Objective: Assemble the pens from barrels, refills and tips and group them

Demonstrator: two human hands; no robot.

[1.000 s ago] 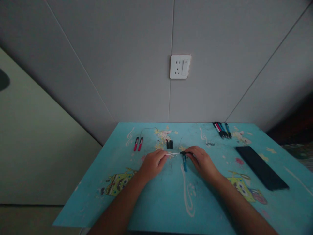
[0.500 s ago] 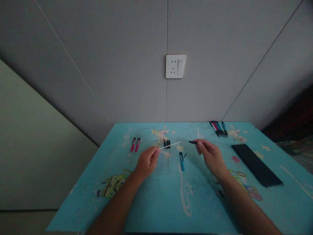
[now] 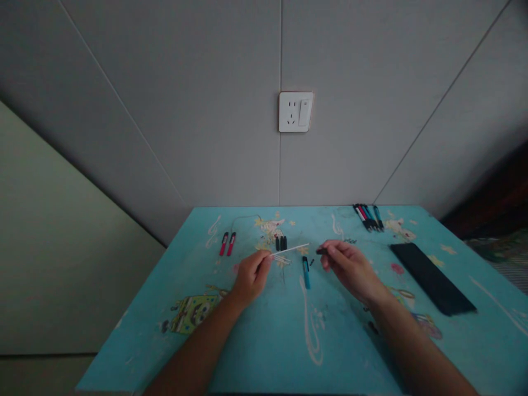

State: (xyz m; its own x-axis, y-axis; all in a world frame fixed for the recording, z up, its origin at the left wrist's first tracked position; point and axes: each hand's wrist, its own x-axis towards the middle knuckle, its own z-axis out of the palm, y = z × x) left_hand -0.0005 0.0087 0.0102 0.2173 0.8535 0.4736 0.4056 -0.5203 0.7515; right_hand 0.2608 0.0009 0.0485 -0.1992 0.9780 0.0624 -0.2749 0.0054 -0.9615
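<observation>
L hand [image 3: 251, 276]: fingers pinched tight on thin white rod [image 3: 292, 249], free tip twd R hand [image 3: 347, 265]. R fingers closed on short black pen part [image 3: 321, 251], apart from rod. Both abt mid-counter [image 3: 264, 341]. Blue pen barrel [image 3: 306, 274] lies btwn hands, nearer front edge than 3 black grips [image 3: 281, 243]. 2 red barrels [image 3: 227, 244] twd far L corner; pens [image 3: 368, 218] at far edge, R side; dark flat slab [image 3: 432, 279] nr R edge.
</observation>
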